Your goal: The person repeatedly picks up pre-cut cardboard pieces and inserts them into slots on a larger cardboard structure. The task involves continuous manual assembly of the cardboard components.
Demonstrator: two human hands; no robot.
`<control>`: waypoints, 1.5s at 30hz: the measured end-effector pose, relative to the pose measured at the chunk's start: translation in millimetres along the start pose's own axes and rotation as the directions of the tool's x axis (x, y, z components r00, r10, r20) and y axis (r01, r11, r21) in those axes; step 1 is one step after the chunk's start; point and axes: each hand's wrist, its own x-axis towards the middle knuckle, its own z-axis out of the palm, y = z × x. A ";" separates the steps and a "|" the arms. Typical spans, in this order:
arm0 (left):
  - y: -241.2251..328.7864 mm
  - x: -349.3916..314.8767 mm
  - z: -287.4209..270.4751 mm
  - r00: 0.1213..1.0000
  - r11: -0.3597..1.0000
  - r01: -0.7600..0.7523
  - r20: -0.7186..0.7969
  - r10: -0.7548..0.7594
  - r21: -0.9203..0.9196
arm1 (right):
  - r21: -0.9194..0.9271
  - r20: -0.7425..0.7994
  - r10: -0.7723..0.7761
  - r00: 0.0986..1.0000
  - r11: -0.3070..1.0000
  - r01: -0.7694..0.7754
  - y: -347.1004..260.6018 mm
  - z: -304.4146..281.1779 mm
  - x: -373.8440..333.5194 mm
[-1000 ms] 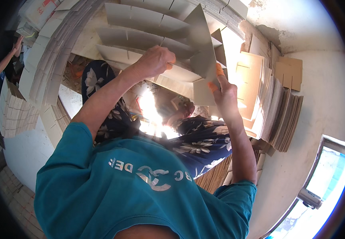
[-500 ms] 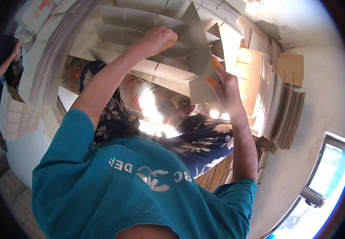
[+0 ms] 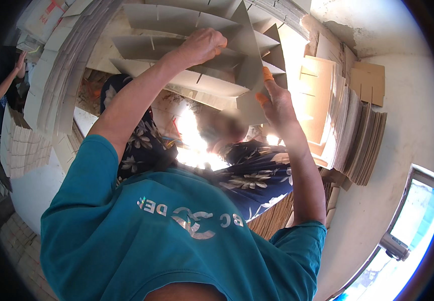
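Note:
Several long grey cardboard strips (image 3: 169, 22) with slots stand on edge in rows in front of me, crossed by a cardboard cross strip (image 3: 249, 47) at their right end. My left hand (image 3: 204, 46) is closed at the upper edge of a long strip, orange covers showing on its fingers; its grip is partly hidden. My right hand (image 3: 278, 104), with orange covers on thumb and forefinger, pinches the near end of the cross strip, which stands upright and slants. More short cross pieces (image 3: 273, 50) show just right of it.
Tall stacks of cardboard sheets (image 3: 59, 75) stand on the left, and brown slotted sheets (image 3: 317, 100) lean in a stack on the right by the wall (image 3: 407, 110). Another person's arm (image 3: 4, 83) shows at the far left. A bright window (image 3: 402, 220) is at the lower right.
My right hand has moved slightly up and left along with the near end of the cross strip. The left hand has shifted a little up and right, still closed.

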 end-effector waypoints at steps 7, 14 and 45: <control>14.3 3.4 -4.1 0.990 0.991 -0.078 -0.111 0.091 0.109 | -0.063 0.112 -0.042 0.993 0.997 0.049 -2.1 -17.9 12.0; 60.5 -36.9 9.3 0.986 0.994 -0.062 0.159 0.046 0.095 | -0.118 0.110 0.007 0.994 0.993 0.006 -1.2 -24.3 17.1; 43.3 -82.8 -25.8 0.962 0.993 -0.081 -0.253 0.099 0.083 | -0.137 -0.776 0.218 0.592 0.858 -0.495 380.6 -64.6 -95.5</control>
